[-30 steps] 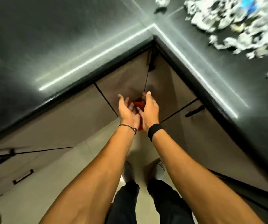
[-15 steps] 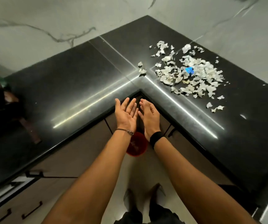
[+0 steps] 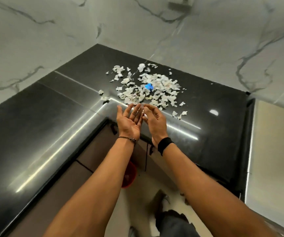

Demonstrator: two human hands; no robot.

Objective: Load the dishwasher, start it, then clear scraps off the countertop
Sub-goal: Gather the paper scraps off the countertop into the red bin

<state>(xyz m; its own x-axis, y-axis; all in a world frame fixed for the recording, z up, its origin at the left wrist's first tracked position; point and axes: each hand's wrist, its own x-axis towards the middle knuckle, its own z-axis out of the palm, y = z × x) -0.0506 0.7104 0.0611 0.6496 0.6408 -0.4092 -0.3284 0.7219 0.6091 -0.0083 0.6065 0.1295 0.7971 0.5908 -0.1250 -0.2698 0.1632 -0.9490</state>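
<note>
While left hand (image 3: 129, 124) lies palm-up, right hand (image 3: 155, 123) cups loosely.

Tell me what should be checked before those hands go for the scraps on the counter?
1. Left hand empty: ok, palm up, fingers straight.
2. Right hand empty: ok, fingers loosely curled.
3. Scraps near: ok, on the countertop just beyond both hands.
4. Scraps gathered: not ok, several lie apart from the heap.
5. Red bin ready: ok, on the floor below the counter corner.
6. Room in the bin: cannot tell.
</note>
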